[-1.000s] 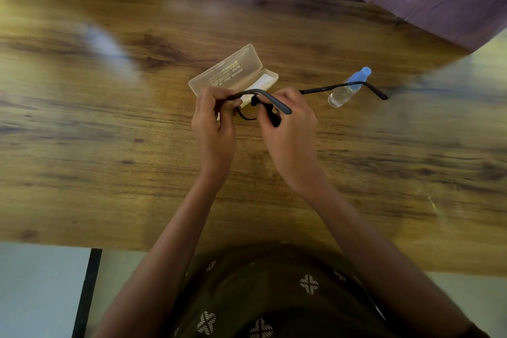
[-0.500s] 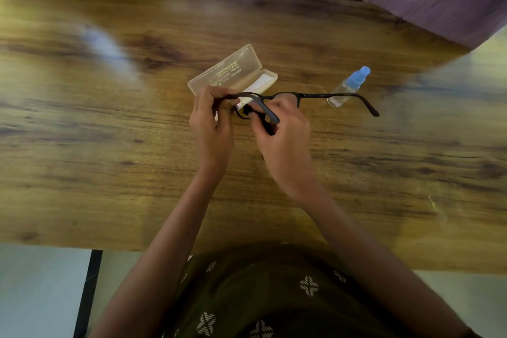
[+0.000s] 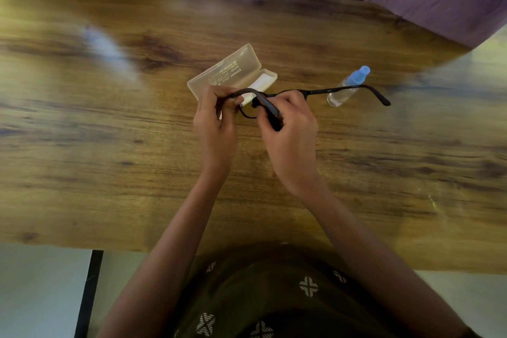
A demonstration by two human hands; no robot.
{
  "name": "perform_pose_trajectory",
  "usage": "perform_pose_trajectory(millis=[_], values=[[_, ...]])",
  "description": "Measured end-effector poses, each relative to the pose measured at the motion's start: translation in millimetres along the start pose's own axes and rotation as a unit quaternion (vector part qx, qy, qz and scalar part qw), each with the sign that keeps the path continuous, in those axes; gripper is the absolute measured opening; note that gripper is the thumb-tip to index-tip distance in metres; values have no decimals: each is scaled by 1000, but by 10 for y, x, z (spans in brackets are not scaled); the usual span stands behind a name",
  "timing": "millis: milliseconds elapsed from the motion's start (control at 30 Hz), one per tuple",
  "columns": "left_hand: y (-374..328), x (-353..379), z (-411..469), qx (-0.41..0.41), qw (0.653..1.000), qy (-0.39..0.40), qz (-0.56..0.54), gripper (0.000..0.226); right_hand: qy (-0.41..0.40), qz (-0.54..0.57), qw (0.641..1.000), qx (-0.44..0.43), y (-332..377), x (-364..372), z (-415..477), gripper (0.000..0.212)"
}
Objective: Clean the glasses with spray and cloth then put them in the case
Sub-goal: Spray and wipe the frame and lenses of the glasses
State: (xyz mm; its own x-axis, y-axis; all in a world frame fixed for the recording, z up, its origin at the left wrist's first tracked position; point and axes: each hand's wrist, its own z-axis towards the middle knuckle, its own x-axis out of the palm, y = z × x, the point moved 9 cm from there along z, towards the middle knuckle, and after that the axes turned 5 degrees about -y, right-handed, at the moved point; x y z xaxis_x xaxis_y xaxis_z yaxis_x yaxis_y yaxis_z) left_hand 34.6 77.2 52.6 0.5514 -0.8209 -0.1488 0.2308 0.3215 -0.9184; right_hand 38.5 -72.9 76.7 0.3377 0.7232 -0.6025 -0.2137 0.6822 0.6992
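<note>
Toward the table's (image 3: pixel 109 173) far edge, just past left hand (image 3: pixel 216 121) and right hand (image 3: pixel 290 132), both pinching the crosswise glasses (image 3: pixel 270 111), lies the case (image 3: pixel 227 71).

The glasses (image 3: pixel 270 112), thin and black, are held above the surface: the left grip (image 3: pixel 216 121) pinches 1 end of the frame, 1 arm lies folded across the right grip (image 3: pixel 290 132), and the other arm stretches out to the right. The case (image 3: pixel 227 71), pale translucent plastic, lies open just beyond them, printed lid tipped back, white showing in its tray. The spray bottle (image 3: pixel 341 94), small and clear with a blue cap, sits right of the case, behind the outstretched arm.
</note>
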Motion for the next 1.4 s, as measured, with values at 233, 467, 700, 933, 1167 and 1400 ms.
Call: perform_pose_trajectory(millis=[233, 467, 700, 933, 1167, 1400], values=[[49, 48, -26, -13, 1000, 20, 6, 13, 19, 26, 999, -27, 89, 47, -30, 14], [-2, -10, -12, 16, 1000, -2, 10, 4, 2, -1, 1000, 1, -11, 31, 63, 8], [82, -24, 11, -8, 1000, -7, 26, 8, 43, 51, 998, -22, 100, 107, 17, 15], [16, -29, 2, 12, 1000, -3, 21, 5, 19, 24, 1000, 5, -21, 63, 92, 13], [63, -24, 23, 4, 1000, 0, 25, 5, 26, 41, 998, -42, 72, 72, 84, 16], [28, -69, 34, 15, 999, -10, 43, 11, 73, 81, 992, -57, 61, 99, 10, 16]])
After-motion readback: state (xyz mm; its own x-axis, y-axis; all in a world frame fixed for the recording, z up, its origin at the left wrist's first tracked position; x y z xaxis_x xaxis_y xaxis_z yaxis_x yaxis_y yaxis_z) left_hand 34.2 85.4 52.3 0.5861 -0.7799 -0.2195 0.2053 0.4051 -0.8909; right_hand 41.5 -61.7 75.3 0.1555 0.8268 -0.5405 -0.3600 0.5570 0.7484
